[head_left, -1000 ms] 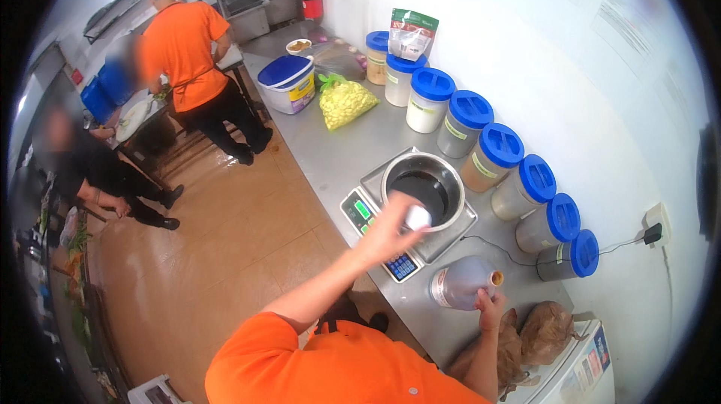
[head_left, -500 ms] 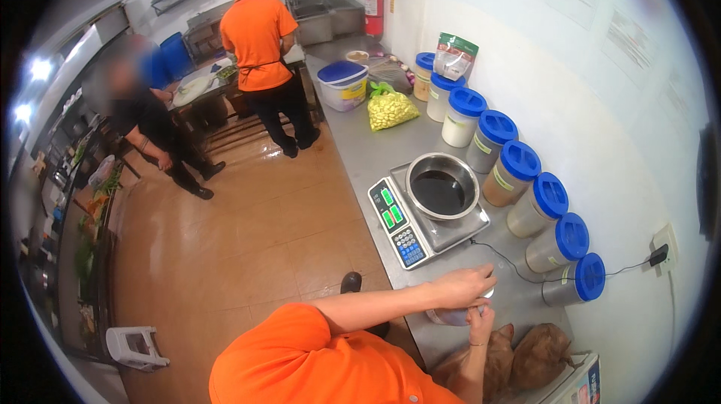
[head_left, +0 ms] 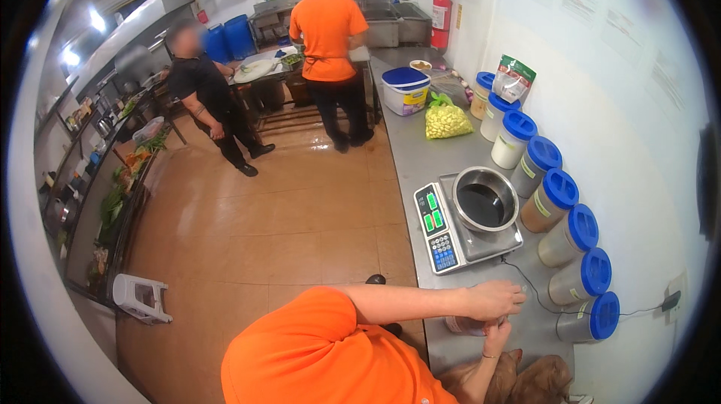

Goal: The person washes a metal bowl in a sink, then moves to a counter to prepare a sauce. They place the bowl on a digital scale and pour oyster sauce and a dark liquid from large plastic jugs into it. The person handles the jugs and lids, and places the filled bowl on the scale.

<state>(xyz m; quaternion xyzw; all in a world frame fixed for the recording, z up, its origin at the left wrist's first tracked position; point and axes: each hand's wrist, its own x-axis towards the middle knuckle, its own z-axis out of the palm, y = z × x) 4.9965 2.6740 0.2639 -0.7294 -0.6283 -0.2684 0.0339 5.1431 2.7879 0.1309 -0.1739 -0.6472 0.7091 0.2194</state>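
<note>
My left hand (head_left: 492,301) reaches across a clear, pinkish container (head_left: 463,325) on the steel counter, its fingers bent and closed. Just below it, my right hand (head_left: 495,335) is closed too, its fingers pinched close against the left one. What lies between the fingers is hidden, and the hands and left forearm cover much of the container. Beyond them stands a digital scale (head_left: 441,233) with lit green displays. On its plate sits a steel bowl (head_left: 509,220) of dark liquid. Brown plastic bags (head_left: 542,381) lie beside my right forearm.
Several blue-lidded jars (head_left: 559,190) line the wall, with a cord (head_left: 552,281) running past them to an outlet. Farther back are a bag of peeled garlic cloves (head_left: 448,120) and a tub (head_left: 405,92). Two people (head_left: 328,36) stand across the room; a white stool (head_left: 141,297) is at left.
The whole view has swung, so the counter and room sit farther right. My hands stay together over the container, with the left fingers slightly more extended.
</note>
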